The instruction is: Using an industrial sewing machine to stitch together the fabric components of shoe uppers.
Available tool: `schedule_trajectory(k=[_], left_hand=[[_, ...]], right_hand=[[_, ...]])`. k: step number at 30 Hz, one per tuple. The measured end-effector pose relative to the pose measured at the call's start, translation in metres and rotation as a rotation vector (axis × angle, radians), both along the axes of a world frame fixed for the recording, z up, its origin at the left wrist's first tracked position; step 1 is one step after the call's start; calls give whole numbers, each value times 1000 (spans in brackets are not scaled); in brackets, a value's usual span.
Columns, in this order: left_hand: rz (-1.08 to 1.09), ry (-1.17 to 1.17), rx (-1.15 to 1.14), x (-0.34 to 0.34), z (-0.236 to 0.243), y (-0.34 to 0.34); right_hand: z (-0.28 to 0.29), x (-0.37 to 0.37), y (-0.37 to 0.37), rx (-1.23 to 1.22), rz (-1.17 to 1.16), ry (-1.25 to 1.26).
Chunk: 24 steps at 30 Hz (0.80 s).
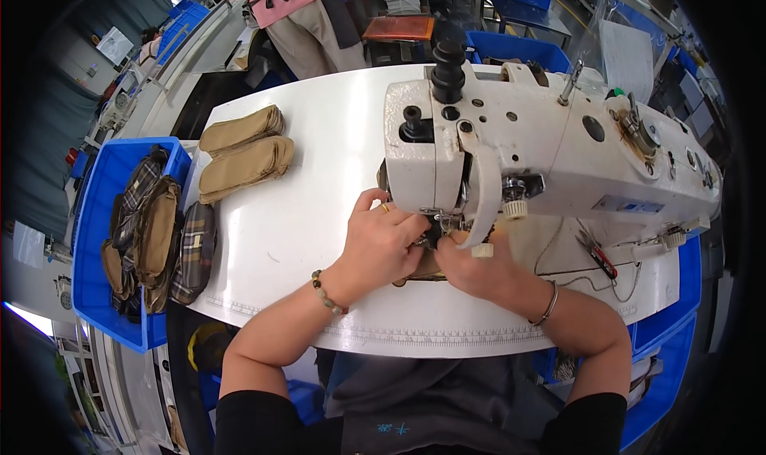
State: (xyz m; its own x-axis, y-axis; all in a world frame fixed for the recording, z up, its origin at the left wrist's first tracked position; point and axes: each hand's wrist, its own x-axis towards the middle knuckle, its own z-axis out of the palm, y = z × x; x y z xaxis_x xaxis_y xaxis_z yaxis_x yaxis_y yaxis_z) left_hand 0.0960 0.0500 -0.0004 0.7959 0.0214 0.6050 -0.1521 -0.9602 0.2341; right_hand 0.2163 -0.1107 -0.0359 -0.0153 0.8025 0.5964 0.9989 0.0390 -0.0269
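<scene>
Left fingers [410, 230], right fingers [452, 255]: at tan piece [424, 274] | sewing machine [570, 164] above

Sewing workshop, we note: large white sewing machine [558, 148] on a white table [295, 231], stacked tan fabric pieces [247, 168], blue bin [98, 207] of plaid work, rows of workstations behind.

A glossy white sewing table [319, 176] is carrying two elongated tan cloth stacks [246, 169] toward its far left corner. Its right side is bearing a white metal sewing machine [511, 140] and slim red-and-black snips [602, 262]. Tan cloth [427, 265] is showing toward its near edge. Past its left edge, a bright blue plastic bin [96, 207] is holding grey-brown plaid, tan-faced cloth pieces [158, 235].
</scene>
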Motion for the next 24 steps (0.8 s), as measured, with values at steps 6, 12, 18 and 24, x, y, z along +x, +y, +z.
schedule_trajectory(k=[6, 12, 18, 24], left_hand=[[-110, 134, -6, -12, 25, 3], [-143, 21, 69, -13, 17, 3], [-56, -117, 179, -16, 13, -2], [-95, 143, -33, -18, 32, -2]], right_hand=[[11, 2, -3, 73, -62, 105], [20, 0, -1, 130, -91, 145], [2, 2, -6, -36, -19, 6], [-7, 4, -3, 64, 31, 13]])
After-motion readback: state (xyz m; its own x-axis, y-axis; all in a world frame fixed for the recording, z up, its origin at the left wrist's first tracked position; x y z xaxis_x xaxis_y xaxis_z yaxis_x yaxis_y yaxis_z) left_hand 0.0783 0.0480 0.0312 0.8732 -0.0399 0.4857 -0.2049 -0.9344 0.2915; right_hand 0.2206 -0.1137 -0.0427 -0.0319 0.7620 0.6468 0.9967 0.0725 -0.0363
